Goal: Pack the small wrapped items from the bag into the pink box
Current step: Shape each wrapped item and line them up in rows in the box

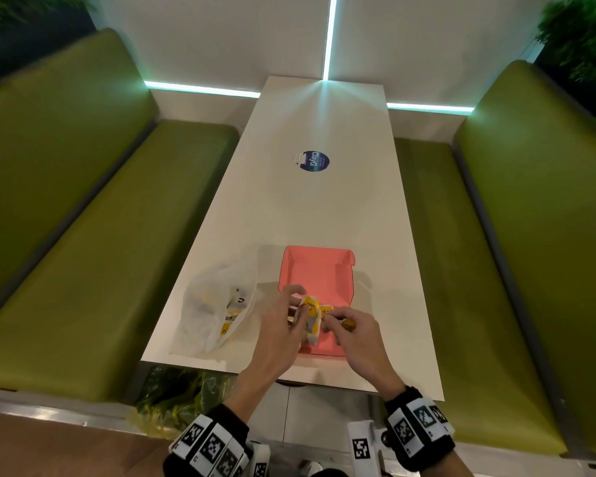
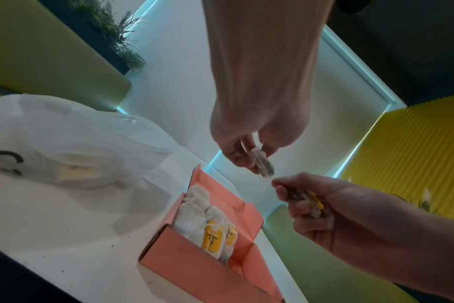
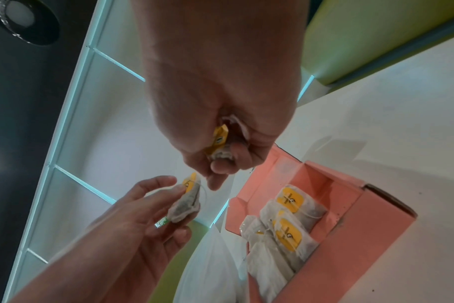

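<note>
1. The left hand [image 1: 283, 325] is pinching one wrapped tea bag [image 3: 187, 202] between thumb and fingertips, its yellow tag pointing toward the right hand [image 1: 353, 333].
2. The right hand is curling its fingers round another small sachet [image 3: 219, 141], with the index finger reaching out toward the left hand's bag; the two are nearly touching, and a thin string seems to be running between them, though I cannot tell for sure.
3. Both hands are hovering over the near end of the pink box [image 1: 319, 270]. In the left wrist view the packed sachets [image 2: 211, 235] are lying at about 7 o'clock from the pinched bag, long axes running along the box.
4. The left hand looks nearer to that row, as I judge it.
5. The plastic bag [image 1: 214, 304] is sitting at 9 o'clock of the box; its contents are showing only as blurred yellow.
6. In the head view the hands are hiding the box's near end.
</note>
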